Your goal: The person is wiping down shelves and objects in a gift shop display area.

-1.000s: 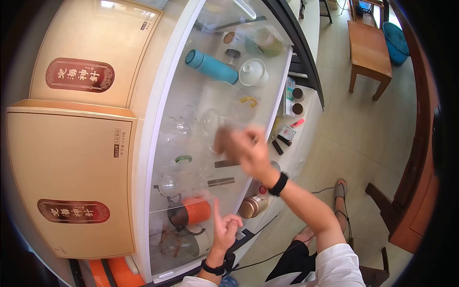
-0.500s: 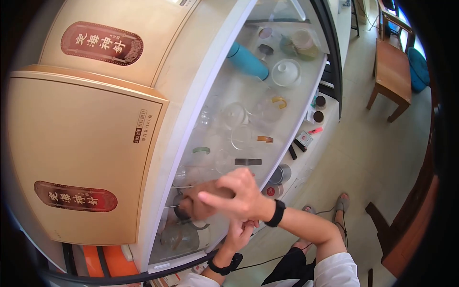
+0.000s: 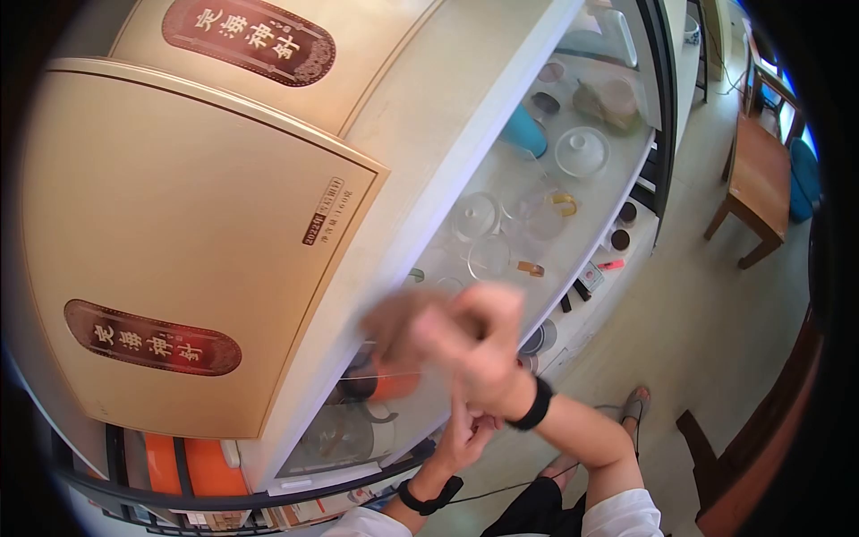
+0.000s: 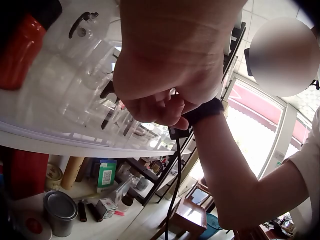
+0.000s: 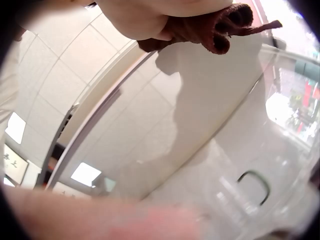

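Gripping brown cloth in right hand, close over reflective glass top. Holding nothing in left hand, with fingers loosely curled. Beyond, on pale floor: wooden stool.

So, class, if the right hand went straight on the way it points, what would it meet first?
Probably the nearer golden box, beyond the white rim, the brown cloth in the right hand leading; blur leaves its height unclear.

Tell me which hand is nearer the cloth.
Right: the right hand holds the cloth. The left hand is lower in the head view, off the cloth, near the right wrist.
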{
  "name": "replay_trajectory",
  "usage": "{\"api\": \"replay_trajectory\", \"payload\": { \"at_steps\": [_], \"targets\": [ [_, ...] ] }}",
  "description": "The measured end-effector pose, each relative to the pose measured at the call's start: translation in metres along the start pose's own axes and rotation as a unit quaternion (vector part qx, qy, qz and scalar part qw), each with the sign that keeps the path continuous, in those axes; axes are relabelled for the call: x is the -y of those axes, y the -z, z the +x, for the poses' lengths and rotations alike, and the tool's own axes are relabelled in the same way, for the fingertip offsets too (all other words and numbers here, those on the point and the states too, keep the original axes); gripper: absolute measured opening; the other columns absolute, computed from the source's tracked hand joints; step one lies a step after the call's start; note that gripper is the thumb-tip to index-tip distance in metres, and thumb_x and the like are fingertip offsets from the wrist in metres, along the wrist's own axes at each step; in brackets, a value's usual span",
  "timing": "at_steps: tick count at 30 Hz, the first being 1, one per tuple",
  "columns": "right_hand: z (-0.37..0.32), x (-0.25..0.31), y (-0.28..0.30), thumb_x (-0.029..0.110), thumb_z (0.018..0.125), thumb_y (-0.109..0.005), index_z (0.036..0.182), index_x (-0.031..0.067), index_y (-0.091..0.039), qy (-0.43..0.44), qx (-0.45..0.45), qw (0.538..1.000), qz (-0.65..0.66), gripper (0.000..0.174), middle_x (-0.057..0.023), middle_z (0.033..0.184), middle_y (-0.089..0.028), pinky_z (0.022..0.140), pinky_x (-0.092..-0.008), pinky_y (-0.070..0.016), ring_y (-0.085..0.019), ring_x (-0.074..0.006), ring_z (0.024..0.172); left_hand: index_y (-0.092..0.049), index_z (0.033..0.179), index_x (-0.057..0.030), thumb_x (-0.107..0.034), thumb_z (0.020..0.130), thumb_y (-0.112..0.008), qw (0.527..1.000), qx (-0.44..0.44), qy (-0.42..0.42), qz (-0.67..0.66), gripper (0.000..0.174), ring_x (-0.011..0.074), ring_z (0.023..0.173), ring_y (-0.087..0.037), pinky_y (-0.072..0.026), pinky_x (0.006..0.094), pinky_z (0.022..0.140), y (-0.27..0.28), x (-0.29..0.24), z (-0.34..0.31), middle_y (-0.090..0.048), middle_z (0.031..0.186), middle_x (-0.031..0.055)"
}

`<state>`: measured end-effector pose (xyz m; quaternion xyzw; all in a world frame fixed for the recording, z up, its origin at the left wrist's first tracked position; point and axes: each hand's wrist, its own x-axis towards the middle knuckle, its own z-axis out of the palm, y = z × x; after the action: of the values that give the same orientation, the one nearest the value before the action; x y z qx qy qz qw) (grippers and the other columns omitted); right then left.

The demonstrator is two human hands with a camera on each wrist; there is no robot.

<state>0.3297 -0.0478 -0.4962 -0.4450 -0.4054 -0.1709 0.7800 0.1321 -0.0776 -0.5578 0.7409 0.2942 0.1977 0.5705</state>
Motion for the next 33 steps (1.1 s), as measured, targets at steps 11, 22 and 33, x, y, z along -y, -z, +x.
{"api": "replay_trajectory", "payload": {
  "at_steps": [11,22,33],
  "targets": [
    [0.030,-0.038,0.031,0.009,0.070,-0.068,0.119,0.0292,-0.072,0.064,0.017,0.995,-0.080,0.053,-0.0041,0.099,-0.056,0.076,-0.0353,-0.0419,-0.054,-0.0213,0.092,0.001,0.155,-0.0043,0.006,0.094,-0.048,0.997,0.026,0.050,0.046,0.079,0.0144,0.077,-0.059,-0.0480,0.0265,0.075,0.006,-0.010,0.000,-0.064,0.088,0.0103],
    [0.123,-0.144,0.098,-0.006,0.081,-0.063,0.132,0.0044,-0.059,-0.029,-0.141,0.976,-0.165,0.052,-0.0183,0.108,-0.052,0.083,-0.0372,-0.0471,-0.054,-0.0323,0.098,0.011,0.155,-0.0105,0.006,0.092,-0.047,0.995,-0.016,0.095,0.038,0.087,0.0074,0.060,-0.048,-0.0400,0.0198,0.057,0.002,-0.017,-0.001,-0.063,0.085,0.0106],
    [0.166,-0.137,0.129,0.004,0.066,-0.070,0.118,0.0142,-0.070,0.070,-0.053,0.975,-0.203,0.053,-0.0073,0.099,-0.056,0.073,-0.0362,-0.0419,-0.054,-0.0240,0.083,-0.002,0.151,-0.0065,0.002,0.094,-0.049,0.988,-0.103,0.106,0.038,0.075,0.0068,0.060,-0.050,-0.0400,0.0186,0.055,-0.011,-0.019,0.004,-0.064,0.083,0.0093]
  ]
}}
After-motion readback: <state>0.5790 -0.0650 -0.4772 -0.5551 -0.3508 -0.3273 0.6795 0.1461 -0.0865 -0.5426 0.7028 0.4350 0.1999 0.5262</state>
